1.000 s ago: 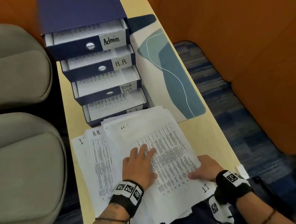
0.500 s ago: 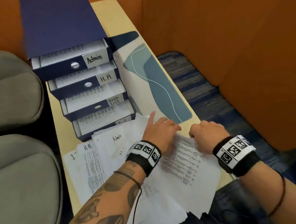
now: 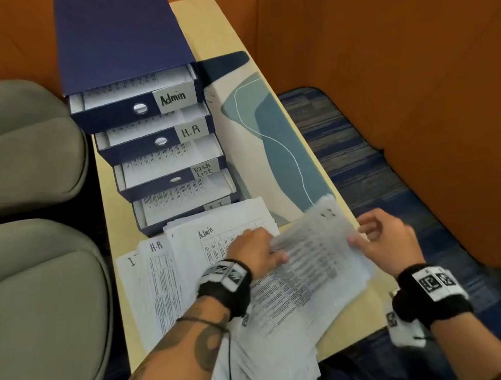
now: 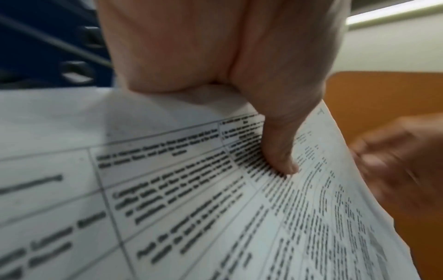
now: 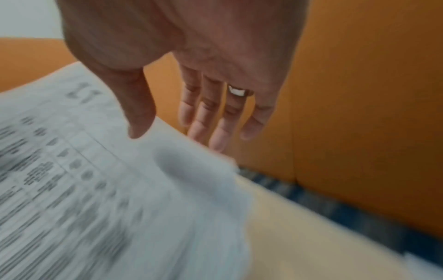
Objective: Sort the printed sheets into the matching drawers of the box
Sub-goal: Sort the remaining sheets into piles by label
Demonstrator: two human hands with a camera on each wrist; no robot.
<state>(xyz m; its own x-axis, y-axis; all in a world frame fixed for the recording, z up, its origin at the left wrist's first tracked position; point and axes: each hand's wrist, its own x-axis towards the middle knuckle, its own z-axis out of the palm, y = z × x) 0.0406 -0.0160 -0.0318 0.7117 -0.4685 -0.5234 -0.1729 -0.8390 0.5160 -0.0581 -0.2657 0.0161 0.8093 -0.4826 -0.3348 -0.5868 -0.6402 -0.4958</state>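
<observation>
A blue drawer box (image 3: 117, 38) stands at the back of the table with its drawers pulled out, labelled Admin (image 3: 173, 97), H.R (image 3: 190, 130), Task List (image 3: 203, 170) and IT (image 3: 217, 205); each holds printed paper. In front lies a loose pile with an Admin sheet (image 3: 207, 233) and an H.R sheet (image 3: 159, 265) showing. My left hand (image 3: 257, 249) pinches a printed sheet marked IT (image 3: 312, 255), thumb (image 4: 280, 151) on top, its far end lifted off the pile. My right hand (image 3: 382, 236) hovers at that sheet's right edge, fingers (image 5: 215, 121) straight and holding nothing.
A patterned desk mat (image 3: 268, 142) lies right of the box. Two grey seat cushions (image 3: 36, 313) flank the table's left side. An orange partition (image 3: 383, 44) and blue carpet (image 3: 350, 160) lie to the right. More sheets (image 3: 274, 355) overhang the near table edge.
Both hands moved from the near part of the pile to its far right. The left hand took hold of the IT sheet and raised it; the right hand came off the paper.
</observation>
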